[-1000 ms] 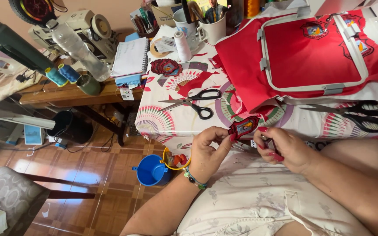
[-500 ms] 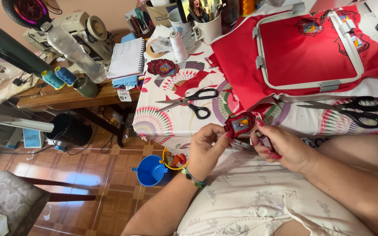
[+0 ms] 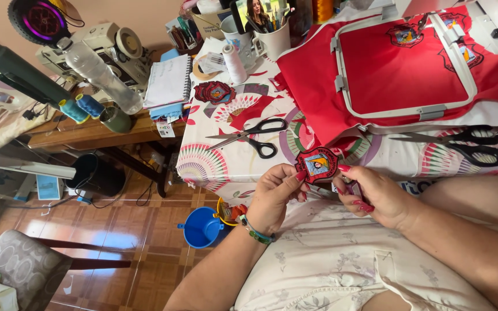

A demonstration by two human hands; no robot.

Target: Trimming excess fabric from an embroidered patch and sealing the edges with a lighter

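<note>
A small red embroidered patch (image 3: 316, 164) with a blue and yellow centre is pinched between both hands above my lap. My left hand (image 3: 275, 196), with a beaded bracelet at the wrist, grips its left edge. My right hand (image 3: 376, 196) grips its right edge and also holds a small tool that I cannot make out. Just beyond the hands is the front edge of the patterned table (image 3: 214, 164). Black-handled scissors (image 3: 252, 135) lie on it to the left of the patch.
Red fabric in a white embroidery hoop (image 3: 402, 69) lies at the back right, with large black scissors (image 3: 462, 144) in front of it. A second patch (image 3: 214, 92), a thread spool (image 3: 234, 63) and a notebook (image 3: 168, 80) lie further left. A blue bucket (image 3: 203, 227) stands on the floor.
Both hands have raised the patch slightly and turned it flatter toward the camera, so its front design shows. Everything on the table stays where it was.
</note>
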